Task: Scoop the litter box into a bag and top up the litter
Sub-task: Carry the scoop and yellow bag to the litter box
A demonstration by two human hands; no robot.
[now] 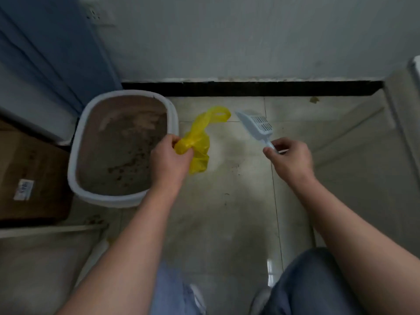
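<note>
While seen from the head camera: white litter box (123,146) on tiled floor (227,223) at left, filled with brown-grey litter (122,142), darker clumps toward near end. Yellow bag (200,142) just right of box, crumpled, contents not visible, one handle loop raised. Left hand (169,159) over box's right rim, fingers curled, clamped on bag. Right hand (289,156) well apart, pinching handle of pale slotted scoop (258,128), empty, angled away. Cardboard box (29,176) far left.

I count one litter box (123,145), one yellow bag (200,142), one scoop (256,128), one cardboard box (29,176), and two hands: left (170,159), right (289,158).
</note>
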